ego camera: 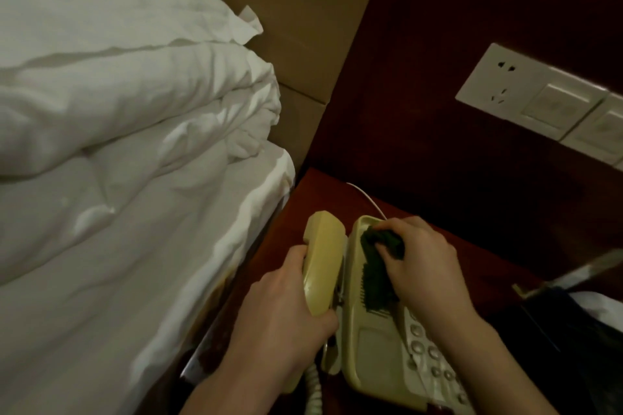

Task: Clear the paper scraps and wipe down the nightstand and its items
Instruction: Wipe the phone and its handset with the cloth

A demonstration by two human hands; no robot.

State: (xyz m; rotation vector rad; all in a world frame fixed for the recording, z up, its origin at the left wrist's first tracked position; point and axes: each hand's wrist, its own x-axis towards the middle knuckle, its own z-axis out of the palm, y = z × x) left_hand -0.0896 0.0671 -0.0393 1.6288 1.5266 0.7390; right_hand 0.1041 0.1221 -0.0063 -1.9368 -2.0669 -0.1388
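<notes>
1. The left hand (286, 310) grips the handset (322, 266) of a cream telephone, fingers and thumb curled round its lower half, so the earpiece end sticks out beyond the knuckles, away from the person.
2. The handset is held just to the left of the telephone base (377, 340), off its cradle.
3. The right hand (424, 263) pinches a dark green cloth (376, 266), bunched under the fingertips and pressed onto the cradle area of the base.
4. The cloth trails from under the fingers toward the person along the base's left part; its nap looks coarse and fuzzy at the edge.
5. The base is smooth, yellowed plastic with rounded corners; round grey keys (428, 352) lie under the right wrist.
6. A coiled cord (315, 387) hangs below the left hand, and a thin white cable (365, 197) leaves the far end of the base.
7. Both sit on the dark reddish wooden nightstand (286, 229), glossy on top.
8. Left of the left hand, a bed with rumpled white sheets (118, 195) presses close to the nightstand edge.
9. Beyond and right of the right hand, a white outlet and switch plate (532, 94) is set in the dark panel.
</notes>
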